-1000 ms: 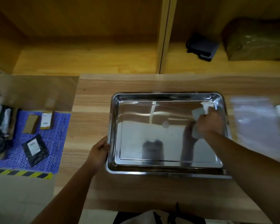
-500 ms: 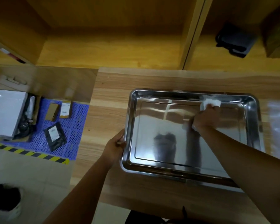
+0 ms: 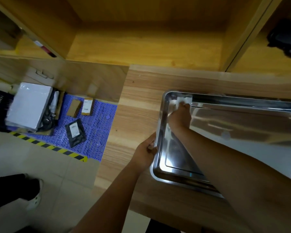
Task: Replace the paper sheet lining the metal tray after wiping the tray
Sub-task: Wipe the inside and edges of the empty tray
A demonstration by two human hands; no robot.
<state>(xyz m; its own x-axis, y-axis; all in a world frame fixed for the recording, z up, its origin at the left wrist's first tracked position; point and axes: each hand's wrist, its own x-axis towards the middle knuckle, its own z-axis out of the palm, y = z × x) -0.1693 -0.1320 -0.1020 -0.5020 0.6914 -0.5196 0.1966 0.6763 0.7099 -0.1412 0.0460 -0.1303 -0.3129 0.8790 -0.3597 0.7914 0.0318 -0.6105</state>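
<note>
1. far left, below the table, a blue floor mat (image 3: 97, 125) held a white box (image 3: 29, 107) and small packets; none of it was touched.
2. the left hand (image 3: 145, 153) had its grip clenched on the left rim of the metal tray (image 3: 242, 115), pinning it to the wooden table (image 3: 138, 101).
3. the right hand (image 3: 181, 117) had swept across the tray from its right side, where it was a second earlier, to the far-left corner; its grip pressed a white wipe (image 3: 183, 99) against the corner wall.
4. the tray lay bare and shiny, no paper sheet in it, and the view had swung left so the sheet seen earlier at the right was out of frame.
5. i judged the wiping nearly finished, with the corners being done last; relining was yet to come.
</note>
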